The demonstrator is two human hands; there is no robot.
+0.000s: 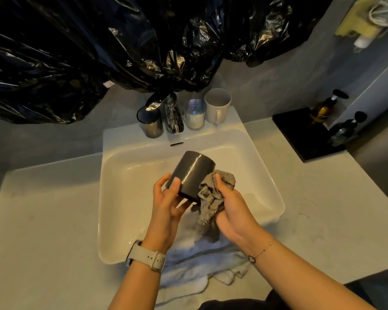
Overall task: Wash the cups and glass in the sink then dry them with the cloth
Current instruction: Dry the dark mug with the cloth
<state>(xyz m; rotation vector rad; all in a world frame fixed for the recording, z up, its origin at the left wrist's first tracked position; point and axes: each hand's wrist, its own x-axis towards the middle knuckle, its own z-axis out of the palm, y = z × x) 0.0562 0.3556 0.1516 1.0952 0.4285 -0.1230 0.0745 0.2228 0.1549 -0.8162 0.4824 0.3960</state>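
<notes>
Black plastic sheeting point(99, 52) hung over the pale counter point(43, 209). Above the white sink point(255, 175), my left hand point(168, 204) gripped a dark grey cup point(192, 175); my right hand point(231, 209) clutched the grey cloth point(211, 198) against it.

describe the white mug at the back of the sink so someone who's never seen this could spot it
Look at the white sink and follow its back ledge, where a row of vessels flanks the chrome tap. The white mug stands upright at the right end, beside a clear glass. It alone is opaque, pale and has a handle.
</notes>
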